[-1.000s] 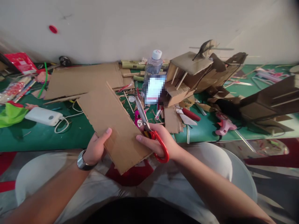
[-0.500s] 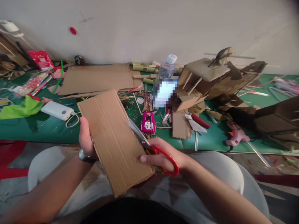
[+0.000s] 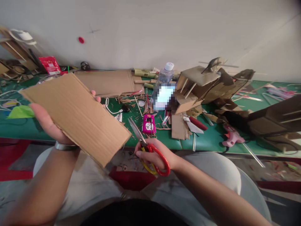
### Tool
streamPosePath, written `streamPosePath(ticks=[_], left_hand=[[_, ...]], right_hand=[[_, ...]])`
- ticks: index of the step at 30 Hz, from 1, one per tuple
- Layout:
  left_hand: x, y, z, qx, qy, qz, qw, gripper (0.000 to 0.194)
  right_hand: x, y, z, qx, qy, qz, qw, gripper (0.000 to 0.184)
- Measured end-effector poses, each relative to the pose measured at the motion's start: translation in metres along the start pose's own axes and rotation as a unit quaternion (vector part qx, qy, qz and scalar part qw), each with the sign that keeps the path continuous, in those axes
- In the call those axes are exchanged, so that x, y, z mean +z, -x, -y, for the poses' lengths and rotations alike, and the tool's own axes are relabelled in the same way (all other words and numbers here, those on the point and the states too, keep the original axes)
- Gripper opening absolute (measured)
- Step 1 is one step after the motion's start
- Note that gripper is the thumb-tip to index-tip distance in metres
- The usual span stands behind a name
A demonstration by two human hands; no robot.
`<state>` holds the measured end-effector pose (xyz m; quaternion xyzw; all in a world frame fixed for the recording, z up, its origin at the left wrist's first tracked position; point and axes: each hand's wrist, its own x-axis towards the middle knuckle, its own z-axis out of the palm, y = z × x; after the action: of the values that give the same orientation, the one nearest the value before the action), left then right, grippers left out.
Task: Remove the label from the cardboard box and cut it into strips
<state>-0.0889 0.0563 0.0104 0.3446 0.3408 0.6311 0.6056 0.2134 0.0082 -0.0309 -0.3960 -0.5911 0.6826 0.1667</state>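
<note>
Currently both hands occupied, at the near edge of a green table [image 3: 211, 141]. Left hand [image 3: 50, 125] closed on the card [image 3: 77, 117], supporting it from beneath: thumb along the near left edge, fingertips showing past the far edge. Card held up at a slant over the table edge and lap, broad face visible, lower end toward the right hand [image 3: 155, 153]. Watch [image 3: 64, 146] on the left wrist.

Right hand gripped around the scissors [image 3: 136, 130], fingers at the red and yellow handles. Blades point away and to the left, together or nearly so; they sit near the card's lower right end, no contact seen.

Beyond the scissors, a pink case [image 3: 149, 124] on the table, scraps around it. Left of it, a white cable with a black end [image 3: 125, 108]. Farther back, a lit screen, pixelated [image 3: 164, 95], in front of a white-capped bottle [image 3: 166, 75]. Large flat sheet [image 3: 110, 82] behind the card, near the wall.

Right side: cardboard model [image 3: 195, 81] with sticks; red handle [image 3: 197, 123] near its base; pink glue gun [image 3: 232, 136] nearer the table edge. Back left: red packet [image 3: 50, 65].
</note>
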Motion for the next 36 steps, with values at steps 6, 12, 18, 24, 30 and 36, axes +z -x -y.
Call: streamPosePath(ticks=[6, 12, 18, 24, 30, 36], left_hand=[[-0.009, -0.002, -0.017, 0.177, -0.053, 0.092, 0.978, 0.074], [0.0, 0.005, -0.009, 0.158, 0.034, 0.041, 0.986, 0.065], [0.015, 0.01, 0.019, 0.015, 0.097, 0.108, 0.989, 0.074], [0.018, 0.001, 0.044, -0.087, 0.103, 0.163, 0.978, 0.085], [0.014, -0.006, 0.061, -0.11, 0.093, 0.17, 0.975, 0.083], [0.011, -0.002, 0.067, -0.133, 0.09, 0.198, 0.967, 0.089]], right_hand=[[-0.003, 0.0, 0.005, -0.065, 0.184, -0.134, 0.971, 0.03], [0.003, 0.001, 0.011, -0.064, 0.369, -0.229, 0.899, 0.041], [-0.009, -0.004, 0.014, -0.06, 0.452, -0.3, 0.838, 0.048], [-0.054, 0.007, 0.021, -0.012, 0.495, -0.372, 0.785, 0.053], [-0.095, 0.01, 0.014, 0.075, 0.511, -0.365, 0.774, 0.058], [-0.108, -0.008, -0.003, 0.169, 0.514, -0.324, 0.776, 0.062]])
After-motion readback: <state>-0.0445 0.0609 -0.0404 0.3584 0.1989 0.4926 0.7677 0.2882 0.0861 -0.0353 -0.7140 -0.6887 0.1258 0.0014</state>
